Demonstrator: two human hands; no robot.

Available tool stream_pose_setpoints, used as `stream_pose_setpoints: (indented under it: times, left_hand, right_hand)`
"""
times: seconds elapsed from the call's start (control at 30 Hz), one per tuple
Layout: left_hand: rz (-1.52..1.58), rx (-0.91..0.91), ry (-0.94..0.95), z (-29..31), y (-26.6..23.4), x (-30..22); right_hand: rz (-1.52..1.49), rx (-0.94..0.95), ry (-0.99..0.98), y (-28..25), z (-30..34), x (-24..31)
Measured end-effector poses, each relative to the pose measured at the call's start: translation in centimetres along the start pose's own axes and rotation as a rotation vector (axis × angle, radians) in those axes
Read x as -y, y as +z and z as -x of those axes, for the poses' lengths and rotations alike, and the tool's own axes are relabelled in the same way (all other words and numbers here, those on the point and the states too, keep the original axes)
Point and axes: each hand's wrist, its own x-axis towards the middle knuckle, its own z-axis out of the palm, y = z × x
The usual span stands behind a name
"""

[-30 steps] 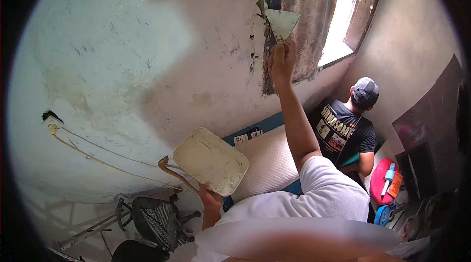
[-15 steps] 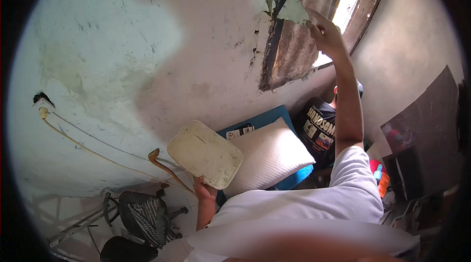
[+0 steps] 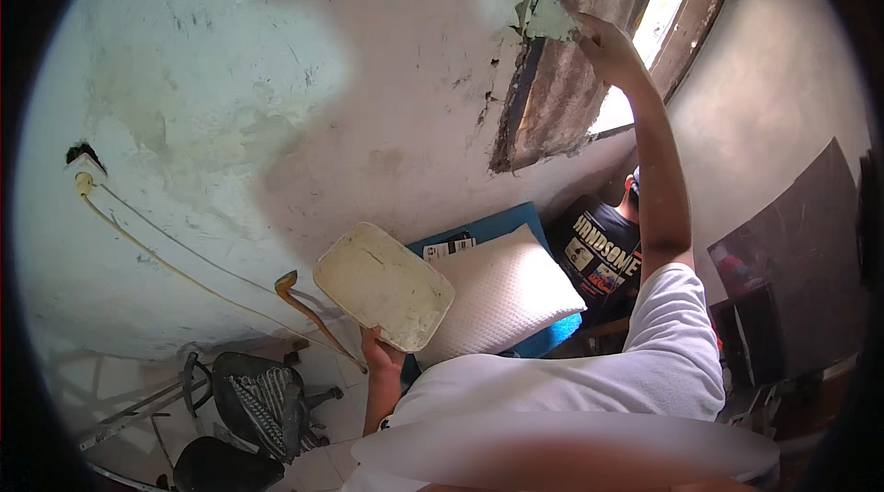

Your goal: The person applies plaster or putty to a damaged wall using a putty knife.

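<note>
My left hand [image 3: 383,354] grips the near edge of a pale rectangular plastic lid [image 3: 382,285] with rounded corners, its surface smeared with whitish paste. High at the upper right, my right hand [image 3: 608,50] is closed on a flat triangular scraper [image 3: 552,18], coated pale green-white. The scraper's far corner meets the chipped wall edge beside the window frame [image 3: 545,68]. Its exact contact with the wall is hard to make out.
A white pillow [image 3: 502,294] lies on blue padding [image 3: 516,216]. Beside the wall stand a curved wooden handle [image 3: 308,310] and a dark chair [image 3: 253,400]. A cable [image 3: 175,271] hangs from a wall socket. Another person in a black shirt [image 3: 589,248] sits below the window.
My right hand and the scraper have shifted slightly, staying at the wall edge by the window. The view has tilted a little; my left hand still holds the lid.
</note>
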Motion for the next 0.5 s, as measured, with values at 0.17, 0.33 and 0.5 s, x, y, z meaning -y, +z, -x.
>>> stream_pose_setpoints:
  times: [0.17, 0.33, 0.5]
  left_hand:
    - [-0.002, -0.056, 0.002, 0.0, -0.2, -0.3]
    - [-0.003, 0.013, -0.001, -0.4, -1.7, 0.0]
    - [0.009, -0.051, -0.019, -0.5, -2.0, 0.2]
  right_hand:
    - [0.062, 0.019, -0.006, 0.0, -0.7, 0.0]
    - [0.036, 0.056, 0.003, -0.5, -1.3, 0.3]
    - [-0.007, 0.073, 0.053, -0.6, -1.2, 0.9]
